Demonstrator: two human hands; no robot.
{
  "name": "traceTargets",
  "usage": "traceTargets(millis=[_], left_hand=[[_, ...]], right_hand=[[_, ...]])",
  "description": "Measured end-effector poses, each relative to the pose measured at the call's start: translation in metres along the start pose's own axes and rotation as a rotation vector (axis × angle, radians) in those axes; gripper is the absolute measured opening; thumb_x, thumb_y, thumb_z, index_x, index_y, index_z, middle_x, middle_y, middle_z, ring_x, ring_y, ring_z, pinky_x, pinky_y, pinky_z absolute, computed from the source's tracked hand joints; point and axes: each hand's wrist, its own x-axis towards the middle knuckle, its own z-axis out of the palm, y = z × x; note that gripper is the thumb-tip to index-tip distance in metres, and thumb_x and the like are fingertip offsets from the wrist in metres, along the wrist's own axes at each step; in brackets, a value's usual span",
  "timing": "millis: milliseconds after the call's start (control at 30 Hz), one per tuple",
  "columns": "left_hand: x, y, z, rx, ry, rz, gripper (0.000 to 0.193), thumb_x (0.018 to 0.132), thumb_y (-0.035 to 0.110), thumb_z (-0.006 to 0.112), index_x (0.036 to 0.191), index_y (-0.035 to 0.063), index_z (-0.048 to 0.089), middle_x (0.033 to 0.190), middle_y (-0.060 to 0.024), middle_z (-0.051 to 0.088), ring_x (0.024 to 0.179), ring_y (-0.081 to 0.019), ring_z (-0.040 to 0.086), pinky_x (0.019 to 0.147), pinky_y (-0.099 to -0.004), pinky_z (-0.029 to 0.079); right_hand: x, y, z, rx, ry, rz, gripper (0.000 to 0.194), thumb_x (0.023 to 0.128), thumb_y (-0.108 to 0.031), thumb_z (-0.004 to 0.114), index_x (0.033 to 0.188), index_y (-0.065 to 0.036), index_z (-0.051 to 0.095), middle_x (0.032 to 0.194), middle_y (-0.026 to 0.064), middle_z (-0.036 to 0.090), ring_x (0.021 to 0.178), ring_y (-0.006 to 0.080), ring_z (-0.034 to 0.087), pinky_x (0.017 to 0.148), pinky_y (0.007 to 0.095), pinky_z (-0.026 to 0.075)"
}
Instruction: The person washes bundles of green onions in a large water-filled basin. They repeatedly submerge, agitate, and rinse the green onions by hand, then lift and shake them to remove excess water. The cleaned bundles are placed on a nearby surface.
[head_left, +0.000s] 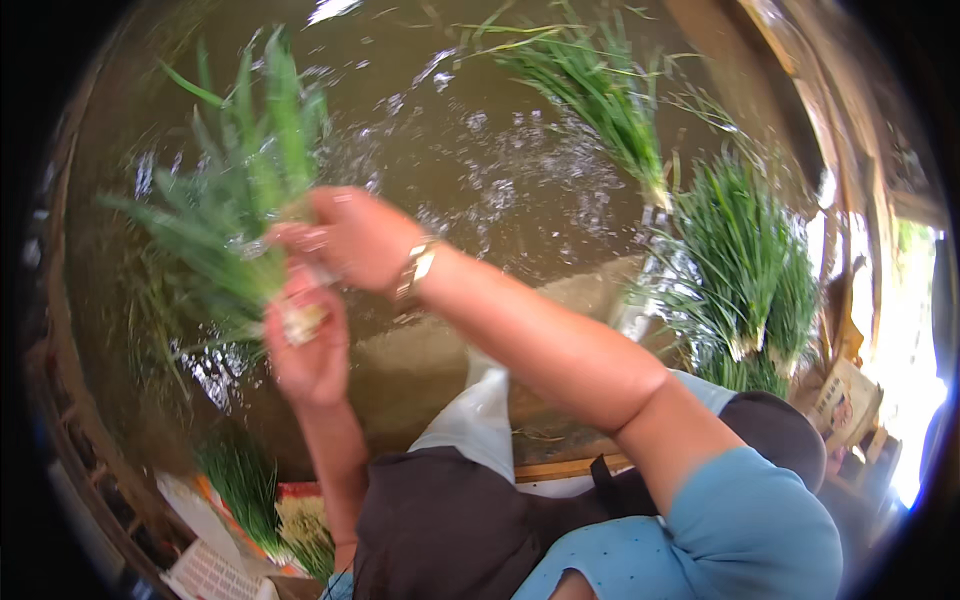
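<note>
My left hand (311, 345) is closed round the pale root end of a bunch of green onions (247, 180), whose long leaves fan out up and left over muddy water. My right hand (341, 236), with a gold-coloured band on the wrist, is at the same bunch just above the left. Its fingers are bent against the lower leaves; motion blur hides whether they grip a leaf. Another bunch of green onions (607, 105) lies in the water at the upper right, and larger upright bunches (739, 262) stand together at the right.
Brown water (465, 225) spreads in front of me, with loose leaves (157, 307) floating at the left. More green onions (244, 480) lie beside my left forearm, near a sack bearing print (217, 574). A wooden edge (555, 471) runs close to my knees.
</note>
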Motion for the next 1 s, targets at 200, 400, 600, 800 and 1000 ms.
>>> traceTargets(millis=[200,400,600,800,1000], left_hand=[[-0.010,-0.043,-0.095,0.307,0.381,-0.149,0.034,0.093,0.013,0.055,0.122,-0.0026,0.051,0.111,-0.0128,0.062,0.105,-0.0222,0.060,0.101,-0.0392,0.045],[-0.039,-0.055,-0.135,0.439,0.397,-0.226,0.030,0.093,0.014,0.055,0.122,0.0067,0.054,0.114,-0.0041,0.062,0.108,-0.0181,0.058,0.098,-0.0375,0.044],[-0.052,-0.061,-0.148,0.453,0.461,-0.262,0.035,0.092,0.016,0.056,0.126,0.0114,0.052,0.123,-0.0016,0.059,0.111,-0.0160,0.056,0.095,-0.0361,0.042],[-0.058,-0.058,-0.148,0.477,0.387,-0.281,0.038,0.092,0.014,0.056,0.129,0.0133,0.049,0.124,-0.0007,0.058,0.111,-0.0156,0.056,0.093,-0.0374,0.044],[-0.057,-0.062,-0.170,0.486,0.512,-0.233,0.026,0.092,0.011,0.055,0.118,0.0055,0.056,0.110,-0.0048,0.063,0.099,-0.0176,0.060,0.085,-0.0349,0.049]], right_hand=[[-0.051,0.112,-0.014,-0.452,0.214,0.330,0.027,0.088,-0.026,0.059,0.097,-0.001,0.058,0.084,0.0199,0.066,0.077,0.0344,0.065,0.071,0.0424,0.050],[-0.090,0.173,0.002,-0.733,0.189,0.453,0.030,0.090,-0.033,0.058,0.087,-0.003,0.054,0.084,0.0195,0.064,0.077,0.0382,0.063,0.070,0.0464,0.049],[-0.098,0.171,0.024,-1.233,0.327,0.120,0.030,0.091,-0.033,0.056,0.075,-0.009,0.067,0.109,0.0061,0.059,0.093,0.0234,0.056,0.073,0.0381,0.049],[-0.105,0.197,0.024,-1.235,0.393,-0.045,0.025,0.090,-0.030,0.056,0.081,-0.009,0.068,0.112,0.0062,0.057,0.100,0.0237,0.053,0.081,0.0401,0.045],[-0.096,0.204,0.014,-1.084,-0.007,0.294,0.032,0.094,-0.033,0.048,0.090,-0.008,0.067,0.100,0.0119,0.063,0.097,0.0301,0.058,0.081,0.0437,0.047]])
